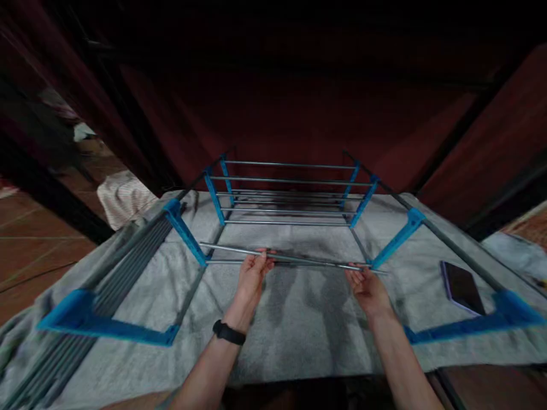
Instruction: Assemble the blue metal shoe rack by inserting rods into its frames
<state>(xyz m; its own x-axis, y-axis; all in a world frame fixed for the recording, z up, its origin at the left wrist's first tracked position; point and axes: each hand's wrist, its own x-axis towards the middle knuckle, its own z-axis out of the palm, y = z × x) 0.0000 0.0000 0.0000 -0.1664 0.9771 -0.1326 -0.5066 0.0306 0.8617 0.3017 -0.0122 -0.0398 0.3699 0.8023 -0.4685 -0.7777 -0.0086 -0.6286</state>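
Note:
My left hand (255, 270) pinches a thin grey metal rod (307, 261) left of its middle. Near the rod's right end, my right hand (363, 283) grips it too. The rod hangs slightly slanted, its left end higher, above another crossbar (226, 262) fixed between two blue plastic brackets. Those brackets, the left one (186, 233) and the right one (397, 238), belong to a rack frame of grey tubes lying on cloth. Farther back, several crossbars (294, 182) join more blue brackets. Two nearer brackets (111, 323) (478, 322) stand at the frame's front, with no rod between them.
A bundle of loose grey rods (123, 279) lies along the left side on a grey cloth (299, 324). A phone (462, 288) rests on the cloth at the right. Dark red panels (282, 114) rise behind the rack. A striped cloth (125, 199) lies at the left.

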